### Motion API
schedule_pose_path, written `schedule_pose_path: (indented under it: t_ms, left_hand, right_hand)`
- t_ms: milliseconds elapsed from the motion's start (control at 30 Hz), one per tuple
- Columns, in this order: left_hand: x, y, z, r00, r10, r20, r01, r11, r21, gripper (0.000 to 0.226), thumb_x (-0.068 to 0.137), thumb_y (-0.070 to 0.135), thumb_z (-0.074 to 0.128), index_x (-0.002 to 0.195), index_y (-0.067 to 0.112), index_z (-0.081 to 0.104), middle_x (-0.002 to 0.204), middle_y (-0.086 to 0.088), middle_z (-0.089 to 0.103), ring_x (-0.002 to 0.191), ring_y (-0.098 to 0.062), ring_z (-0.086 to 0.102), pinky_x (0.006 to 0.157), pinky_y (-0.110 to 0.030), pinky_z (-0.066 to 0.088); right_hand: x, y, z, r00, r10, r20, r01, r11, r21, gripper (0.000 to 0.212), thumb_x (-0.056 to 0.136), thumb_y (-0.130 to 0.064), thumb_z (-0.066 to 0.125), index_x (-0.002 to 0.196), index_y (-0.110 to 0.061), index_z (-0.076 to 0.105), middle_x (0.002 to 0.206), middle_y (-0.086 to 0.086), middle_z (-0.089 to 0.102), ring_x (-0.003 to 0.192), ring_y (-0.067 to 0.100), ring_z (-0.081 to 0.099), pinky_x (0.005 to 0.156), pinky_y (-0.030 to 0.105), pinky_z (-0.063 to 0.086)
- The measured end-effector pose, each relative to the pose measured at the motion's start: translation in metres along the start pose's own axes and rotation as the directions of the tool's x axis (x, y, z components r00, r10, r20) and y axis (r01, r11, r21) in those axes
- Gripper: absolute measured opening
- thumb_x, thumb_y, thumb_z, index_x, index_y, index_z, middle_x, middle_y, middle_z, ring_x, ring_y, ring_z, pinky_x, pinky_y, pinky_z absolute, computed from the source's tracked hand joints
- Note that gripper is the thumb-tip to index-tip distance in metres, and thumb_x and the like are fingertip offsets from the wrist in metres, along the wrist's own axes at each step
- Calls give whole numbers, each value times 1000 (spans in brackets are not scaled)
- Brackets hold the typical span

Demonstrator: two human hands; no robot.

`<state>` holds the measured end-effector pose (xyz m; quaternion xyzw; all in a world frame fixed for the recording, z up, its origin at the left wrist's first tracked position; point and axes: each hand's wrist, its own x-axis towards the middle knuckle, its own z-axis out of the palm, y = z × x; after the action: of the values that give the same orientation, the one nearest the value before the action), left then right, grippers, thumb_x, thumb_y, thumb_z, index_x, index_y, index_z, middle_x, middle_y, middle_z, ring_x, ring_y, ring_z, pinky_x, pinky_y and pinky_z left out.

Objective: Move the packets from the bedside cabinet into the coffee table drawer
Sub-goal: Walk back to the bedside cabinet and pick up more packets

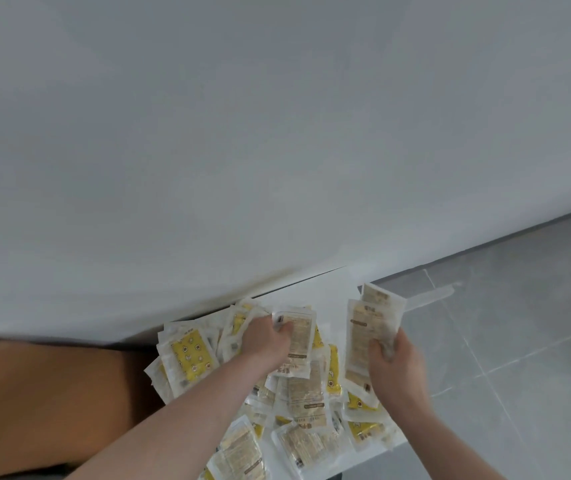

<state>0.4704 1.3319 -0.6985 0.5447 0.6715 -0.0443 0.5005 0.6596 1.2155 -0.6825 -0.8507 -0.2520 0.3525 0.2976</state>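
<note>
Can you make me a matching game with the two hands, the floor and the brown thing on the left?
Things:
1. left hand
2. right hand
3. floor
4. brown surface

States or places:
A. grey tiles, right of the white cabinet top
B. holds a stack of packets upright
C. at the left edge, beside the pile
D. grips one packet on top of the pile

Pairs: 1-D, 2-B, 3-A, 4-C

Packets' (292, 341) print blurred, unreadable
</note>
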Motion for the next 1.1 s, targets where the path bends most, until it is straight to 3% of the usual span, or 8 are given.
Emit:
schedule_pose_path:
  t_ms: [100, 333, 467, 567, 700, 833, 967, 1100]
  left_hand:
    - [10, 11, 21, 996, -84, -33, 87, 987, 134, 41, 107, 41, 47, 133, 13, 61, 124, -10, 67, 109, -29, 67, 94, -39, 56]
    - [30, 27, 53, 962, -254, -101, 273, 913, 302, 48, 102, 44, 57, 141, 18, 54, 149, -15, 42, 132, -35, 49, 103, -39, 47]
    - [35, 23, 56, 960, -253, -121, 273, 943, 191, 46, 101, 36, 62, 138, 9, 57, 138, -13, 58, 120, -32, 62, 84, -35, 58]
    - [34, 19, 56, 956, -251, -150, 265, 960, 89, 44, 101, 32, 64, 137, 7, 58, 126, -11, 67, 110, -31, 68, 51, -24, 43]
    - [38, 15, 56, 963, -244, -116, 243, 970, -17, 29, 97, 32, 68, 119, 14, 70, 109, -5, 73, 100, -28, 69, 68, -29, 52]
    - [36, 19, 61, 956, -234, -179, 210, 967, -147, 14, 94, 34, 72, 93, 21, 76, 82, 2, 73, 77, -19, 70, 56, -25, 48]
    - [27, 22, 65, 933, -207, -294, 134, 959, -250, 31, 93, 33, 73, 67, 20, 63, 58, 6, 62, 54, -15, 60, 50, -23, 40]
    - [10, 27, 60, 934, -91, -347, -16, 956, -292, 19, 96, 29, 70, 78, 22, 69, 76, 4, 70, 71, -17, 67, 58, -28, 46]
  right_hand:
    - [-5, 16, -4, 998, 54, 35, -53, 998, -39, 19, 99, -13, 56, 104, -29, 63, 82, -14, 70, 57, -6, 67, 37, 11, 43]
    - [-6, 33, 5, 987, 79, 139, -53, 982, -180, 24, 101, -15, 53, 99, -39, 55, 87, -18, 68, 69, 5, 69, 51, 21, 50]
    - [-1, 38, 10, 983, 86, 160, -45, 968, -245, 21, 99, -13, 50, 93, -33, 56, 83, -14, 67, 69, 6, 66, 53, 25, 49]
    - [2, 39, 11, 980, 96, 176, -44, 960, -277, 20, 98, -13, 48, 92, -31, 56, 83, -13, 65, 69, 7, 64, 56, 29, 54]
    - [7, 35, 14, 973, 102, 209, -37, 956, -292, 23, 97, -16, 45, 99, -32, 61, 87, -15, 66, 73, 7, 65, 64, 34, 61]
    - [15, 30, 18, 966, 103, 235, -28, 953, -302, 25, 96, -17, 45, 105, -33, 62, 90, -15, 66, 74, 7, 65, 63, 31, 60]
    - [18, 29, 17, 957, 127, 261, -53, 960, -274, 25, 95, -17, 46, 105, -32, 62, 93, -16, 67, 77, 9, 67, 68, 34, 64]
    - [14, 32, 6, 954, 167, 251, -125, 977, -175, 24, 96, -12, 47, 97, -30, 63, 90, -13, 69, 74, 14, 70, 63, 42, 65]
